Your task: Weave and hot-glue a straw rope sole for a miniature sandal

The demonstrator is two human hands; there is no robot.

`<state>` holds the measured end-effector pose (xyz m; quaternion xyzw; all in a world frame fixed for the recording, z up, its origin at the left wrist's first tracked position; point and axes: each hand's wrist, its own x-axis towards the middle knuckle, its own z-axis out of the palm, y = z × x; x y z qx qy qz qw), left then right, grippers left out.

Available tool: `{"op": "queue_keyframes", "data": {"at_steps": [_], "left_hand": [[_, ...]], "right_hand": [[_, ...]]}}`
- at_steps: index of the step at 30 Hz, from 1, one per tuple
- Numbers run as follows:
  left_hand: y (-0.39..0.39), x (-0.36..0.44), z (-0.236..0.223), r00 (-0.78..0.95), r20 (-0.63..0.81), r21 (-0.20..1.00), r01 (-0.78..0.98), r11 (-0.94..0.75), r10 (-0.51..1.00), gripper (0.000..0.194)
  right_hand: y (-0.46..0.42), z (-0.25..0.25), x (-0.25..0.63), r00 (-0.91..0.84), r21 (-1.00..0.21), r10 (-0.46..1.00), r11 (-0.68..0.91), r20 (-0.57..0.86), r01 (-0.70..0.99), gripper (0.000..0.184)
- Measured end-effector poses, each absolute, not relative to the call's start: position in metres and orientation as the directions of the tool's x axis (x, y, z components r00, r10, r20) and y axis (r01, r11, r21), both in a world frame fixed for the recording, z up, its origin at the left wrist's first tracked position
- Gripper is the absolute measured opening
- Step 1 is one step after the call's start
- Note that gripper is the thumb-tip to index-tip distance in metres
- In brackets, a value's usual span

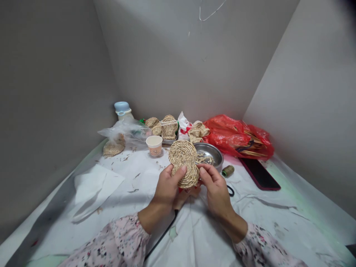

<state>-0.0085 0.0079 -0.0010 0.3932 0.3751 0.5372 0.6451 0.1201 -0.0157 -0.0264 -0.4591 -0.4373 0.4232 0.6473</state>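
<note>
Walls of grey board box in a work surface covered with a creased white plastic sheet. Taking the hands as the centre and straight ahead as twelve o'clock, a red plastic bag with straw strips inside lies at one o'clock, and a black phone in a red case sits just in front of it at two. A clear plastic bag is at eleven, against a bottle with a pale blue cap and partly over a round woven mat. Woven straw pieces are heaped at twelve, beside a steel bowl holding straw scraps. Nearer stand a small paper cup at eleven and a spool of green twine at two. White paper lies at nine.

Between both hands, a coiled straw figure-eight piece stands upright. The left hand grips its lower lobe, thumb across the front and fingers behind. The right hand pinches the lobe's right edge, its fingers curled narrowly.
</note>
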Motion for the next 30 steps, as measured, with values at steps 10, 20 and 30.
{"op": "queue_keyframes", "data": {"at_steps": [10,20,30], "left_hand": [[0.007,-0.01,-0.001,0.121,-0.043,0.935,-0.345,0.083,0.992,0.037],[0.016,-0.014,-0.006,0.034,0.002,0.893,-0.451,0.013,0.999,0.023],[0.013,-0.012,-0.003,0.056,-0.026,0.889,-0.455,0.049,0.998,0.026]], "right_hand": [[-0.017,-0.02,0.118,0.263,-0.971,0.952,0.197,0.158,-0.131,0.032],[-0.017,-0.028,0.112,0.178,-0.981,0.971,0.175,0.158,-0.079,0.024],[-0.018,-0.022,0.116,0.255,-0.975,0.947,0.216,0.196,-0.055,0.023]]}}
